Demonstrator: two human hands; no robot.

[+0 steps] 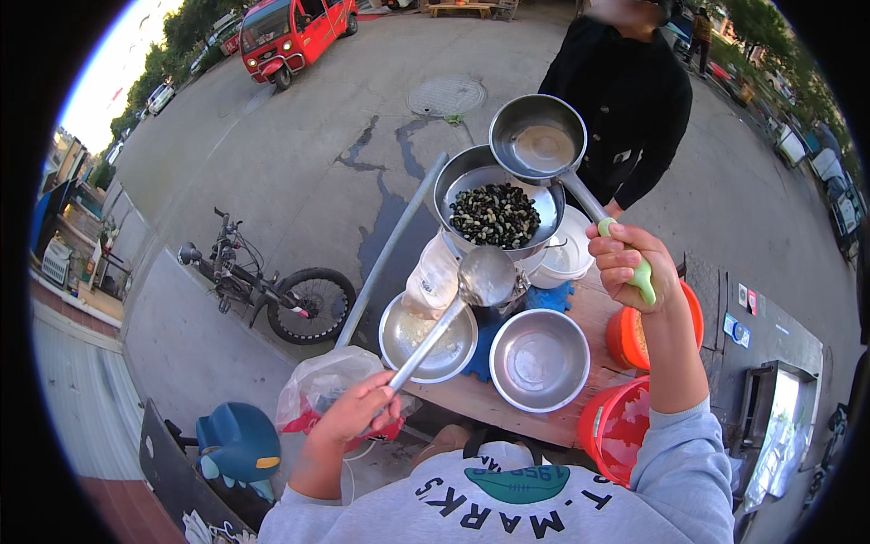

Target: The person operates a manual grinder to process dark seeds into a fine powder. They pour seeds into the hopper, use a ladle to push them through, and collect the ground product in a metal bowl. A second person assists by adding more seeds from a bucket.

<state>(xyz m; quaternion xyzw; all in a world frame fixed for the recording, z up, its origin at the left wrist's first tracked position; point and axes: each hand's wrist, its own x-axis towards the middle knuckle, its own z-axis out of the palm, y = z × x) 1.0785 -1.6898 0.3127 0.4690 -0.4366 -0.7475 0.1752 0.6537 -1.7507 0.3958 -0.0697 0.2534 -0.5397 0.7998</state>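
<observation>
My left hand (359, 409) grips the long handle of a metal ladle (488, 277). Its round bowl is in front of the near edge of a wide steel basin (467, 175). Dark and pale beans (495, 216) lie heaped in that basin. In my right hand (627, 264) is the green handle of a steel saucepan (537, 136), held above the basin's far right side. Whitish residue coats a steel bowl (393, 343) below the ladle's handle. Another steel bowl (540, 360) sits to its right on the wooden table (457, 402).
A pale cloth bag (429, 277) hangs over the left bowl. Orange (622, 340) and red (598, 418) buckets stand right, a white bucket (576, 262) behind. A grey pole (394, 251), bicycle (272, 279) and plastic bag (326, 374) are left. A person (612, 88) stands opposite.
</observation>
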